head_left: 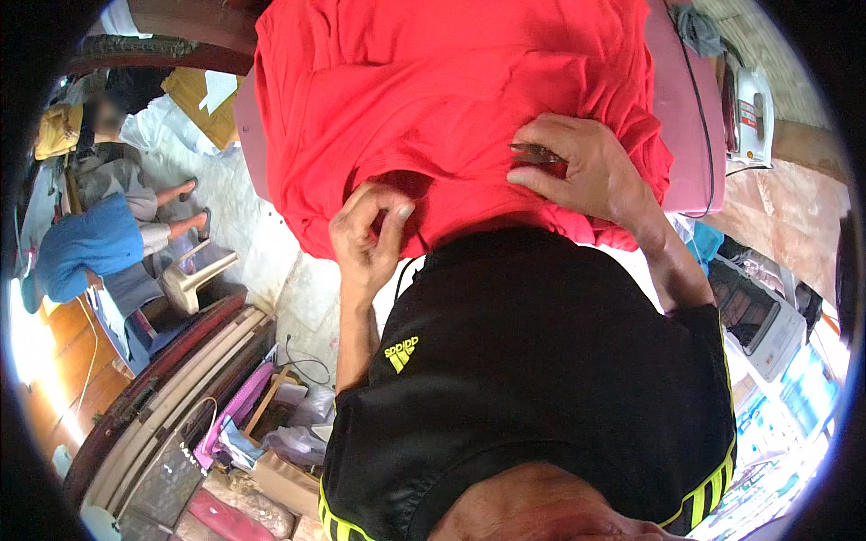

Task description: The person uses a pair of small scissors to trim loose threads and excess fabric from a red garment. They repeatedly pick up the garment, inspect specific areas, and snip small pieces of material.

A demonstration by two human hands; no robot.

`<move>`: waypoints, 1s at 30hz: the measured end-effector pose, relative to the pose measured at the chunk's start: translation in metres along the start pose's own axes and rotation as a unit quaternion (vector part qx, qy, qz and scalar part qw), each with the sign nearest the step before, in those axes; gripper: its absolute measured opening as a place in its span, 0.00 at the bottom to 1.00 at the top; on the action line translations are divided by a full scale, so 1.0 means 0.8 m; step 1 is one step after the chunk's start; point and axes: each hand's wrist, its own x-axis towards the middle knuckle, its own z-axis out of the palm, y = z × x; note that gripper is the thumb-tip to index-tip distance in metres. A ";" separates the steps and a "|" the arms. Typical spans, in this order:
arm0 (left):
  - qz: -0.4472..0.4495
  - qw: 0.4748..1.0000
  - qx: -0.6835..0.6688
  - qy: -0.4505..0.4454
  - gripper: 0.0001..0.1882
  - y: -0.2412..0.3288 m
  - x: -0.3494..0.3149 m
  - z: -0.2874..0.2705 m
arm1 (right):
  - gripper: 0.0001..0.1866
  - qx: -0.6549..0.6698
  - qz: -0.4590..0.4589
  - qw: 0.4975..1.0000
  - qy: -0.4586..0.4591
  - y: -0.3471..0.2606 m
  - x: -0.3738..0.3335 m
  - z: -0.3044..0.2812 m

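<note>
A large red cloth garment (451,86) lies in folds in front of me, over a pinkish-purple tabletop. My right hand (591,171) is closed around a small dark metal tool that looks like thread snips (538,154), its pointed ends facing left above the cloth. At the garment's near edge, beside a dark opening in the fabric, my left hand (370,230) has thumb and fingertips pinched together. What sits between those fingertips, perhaps thread or a bit of fabric, is too small to make out.
The tabletop (699,117) shows at the right, with a black cable (695,81) running over it. A person in a blue top (95,248) is at the left, near a small beige stool (194,278). Stacked boards (171,397) and bags lie lower left; a grey plastic crate (762,316) stands right.
</note>
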 end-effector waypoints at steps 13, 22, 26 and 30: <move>0.124 0.974 0.185 0.049 0.11 0.006 0.036 0.029 | 0.11 -0.191 0.012 0.981 -0.038 -0.004 0.001 0.025; 0.176 0.966 0.177 0.063 0.05 -0.018 0.127 0.022 | 0.10 -0.154 0.029 0.987 0.039 0.011 0.062 -0.057; 0.230 0.934 0.207 0.179 0.08 -0.011 0.145 0.043 | 0.09 -0.183 -0.007 0.977 0.107 0.030 0.070 -0.046; 0.217 0.958 0.115 0.146 0.09 0.006 0.130 0.057 | 0.07 -0.128 -0.111 0.976 0.134 0.037 0.075 -0.038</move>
